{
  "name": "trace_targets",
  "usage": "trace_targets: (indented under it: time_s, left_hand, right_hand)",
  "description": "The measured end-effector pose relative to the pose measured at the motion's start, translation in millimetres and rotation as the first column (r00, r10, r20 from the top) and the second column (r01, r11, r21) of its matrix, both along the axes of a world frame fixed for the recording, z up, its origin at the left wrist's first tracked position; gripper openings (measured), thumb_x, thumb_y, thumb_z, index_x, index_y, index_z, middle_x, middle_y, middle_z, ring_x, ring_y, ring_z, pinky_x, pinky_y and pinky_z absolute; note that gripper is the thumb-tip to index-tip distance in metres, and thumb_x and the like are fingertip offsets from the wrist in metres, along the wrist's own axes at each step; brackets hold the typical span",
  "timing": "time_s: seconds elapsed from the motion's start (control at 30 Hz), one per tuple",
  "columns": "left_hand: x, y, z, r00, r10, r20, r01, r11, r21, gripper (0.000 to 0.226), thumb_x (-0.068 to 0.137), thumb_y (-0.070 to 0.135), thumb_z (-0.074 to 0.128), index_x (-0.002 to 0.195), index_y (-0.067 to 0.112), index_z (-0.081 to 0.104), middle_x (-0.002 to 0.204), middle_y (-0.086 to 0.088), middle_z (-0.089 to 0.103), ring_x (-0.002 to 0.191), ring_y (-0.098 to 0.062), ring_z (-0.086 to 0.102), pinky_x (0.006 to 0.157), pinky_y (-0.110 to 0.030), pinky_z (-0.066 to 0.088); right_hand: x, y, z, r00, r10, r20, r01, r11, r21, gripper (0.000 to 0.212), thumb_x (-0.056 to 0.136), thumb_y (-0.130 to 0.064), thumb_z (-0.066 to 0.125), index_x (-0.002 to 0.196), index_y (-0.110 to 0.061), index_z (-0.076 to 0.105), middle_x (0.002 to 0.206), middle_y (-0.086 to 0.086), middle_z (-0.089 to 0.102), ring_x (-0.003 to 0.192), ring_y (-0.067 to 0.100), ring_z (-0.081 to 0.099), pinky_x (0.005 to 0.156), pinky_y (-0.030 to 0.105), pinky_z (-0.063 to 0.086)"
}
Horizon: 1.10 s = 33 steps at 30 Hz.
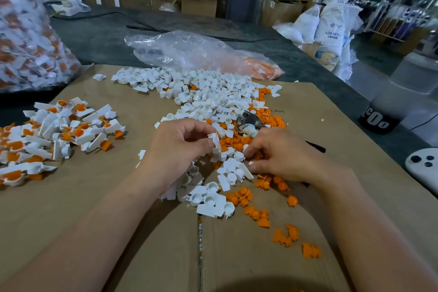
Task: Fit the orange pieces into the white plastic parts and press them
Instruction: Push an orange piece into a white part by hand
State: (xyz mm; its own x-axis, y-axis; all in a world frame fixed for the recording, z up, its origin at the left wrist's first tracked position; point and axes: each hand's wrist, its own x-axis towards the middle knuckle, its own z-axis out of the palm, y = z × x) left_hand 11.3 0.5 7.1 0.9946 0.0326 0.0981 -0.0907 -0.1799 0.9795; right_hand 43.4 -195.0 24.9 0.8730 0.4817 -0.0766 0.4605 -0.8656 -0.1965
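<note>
Left hand point(180, 147) has one white part point(216, 141) pinched between thumb and fingertips, held just off the cardboard point(94, 208). It's a small glossy moulding with a flat tab. It's edge-on to the camera, so I can't tell if there's orange in its cup.

Right hand point(279, 156) is just right of that pinch, fingers curled down into the orange pieces point(237, 143), thumb tucked beside a few whites. Honestly can't tell if it's got hold of one or is only resting in the heap.

The orange pieces are tiny stubby plugs, bright and kind of lobed. Most lie between and just behind the two hands, with a loose trail running toward the camera beside the right forearm. The white pile point(208, 92) spreads out behind the pinch, and more whites sit right under it. Each is a little round cup with a flat rectangular tab.

Well left of the pinch is the done pile point(71, 125), white with orange showing in the cups. Just behind the right fingers a metal tool point(248, 121) lies on the heap. Far behind that is a clear bag point(189, 52) with orange at one end.
</note>
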Motion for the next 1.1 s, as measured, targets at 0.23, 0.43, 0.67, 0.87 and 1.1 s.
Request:
trace_targets:
  time_s: [0.23, 0.43, 0.67, 0.87, 1.1]
  left_hand:
    - [-2.1, -1.1, 3.5, 1.000, 0.001, -0.011, -0.001, 1.000, 0.024, 0.023, 0.078, 0.004, 0.069, 0.077, 0.027, 0.068, 0.076, 0.002, 0.070, 0.060, -0.001, 0.060, 0.058, -0.010, 0.049]
    - [-2.8, -1.0, 5.0, 0.999, -0.015, -0.037, 0.015, 1.000, 0.009, 0.023, 0.079, 0.000, 0.067, 0.079, 0.024, 0.068, 0.077, -0.002, 0.070, 0.058, -0.001, 0.060, 0.056, -0.010, 0.049]
    - [-5.4, -0.8, 9.5, 0.993, -0.091, -0.074, 0.078, 0.982, -0.169, 0.024, 0.079, -0.010, 0.060, 0.080, 0.013, 0.065, 0.057, 0.006, 0.067, 0.053, -0.001, 0.063, 0.052, -0.011, 0.049]
    - [-4.7, -1.9, 7.9, 0.986, -0.149, -0.071, 0.128, 0.961, -0.244, 0.021, 0.078, -0.011, 0.059, 0.082, 0.008, 0.067, 0.071, -0.008, 0.071, 0.061, -0.010, 0.067, 0.057, -0.015, 0.053]
    - [-3.5, -2.6, 4.7, 0.984, -0.171, -0.041, 0.153, 0.947, -0.283, 0.019, 0.075, -0.008, 0.061, 0.078, 0.009, 0.067, 0.067, -0.005, 0.071, 0.061, -0.011, 0.068, 0.056, -0.016, 0.053]
  right_hand:
    - [0.2, -0.3, 0.0, 1.000, -0.002, -0.007, 0.003, 1.000, 0.026, 0.022, 0.081, -0.026, 0.069, 0.102, -0.029, 0.065, 0.078, -0.022, 0.040, 0.085, 0.001, 0.040, 0.066, 0.017, 0.034]
    - [-0.7, -1.2, 2.4, 0.996, -0.068, 0.049, 0.056, 0.973, 0.224, 0.019, 0.081, -0.023, 0.069, 0.073, -0.032, 0.054, 0.078, -0.017, 0.049, 0.071, -0.003, 0.047, 0.058, 0.009, 0.035]
    - [-11.3, 9.2, 6.7, 0.988, -0.152, -0.039, 0.131, 0.666, 0.734, 0.016, 0.081, -0.016, 0.069, 0.076, -0.030, 0.062, 0.078, -0.010, 0.066, 0.072, 0.003, 0.062, 0.065, 0.012, 0.049]
    - [-18.0, 21.3, 6.7, 0.994, -0.097, -0.043, 0.092, 0.593, 0.800, 0.012, 0.078, -0.013, 0.070, 0.076, -0.024, 0.065, 0.070, -0.008, 0.065, 0.061, 0.001, 0.059, 0.061, 0.014, 0.050]
    - [-20.2, 29.4, 1.2, 0.994, -0.017, -0.105, 0.096, 0.567, 0.818, 0.021, 0.082, -0.003, 0.065, 0.077, -0.023, 0.062, 0.079, 0.004, 0.069, 0.071, 0.015, 0.067, 0.069, 0.028, 0.057]
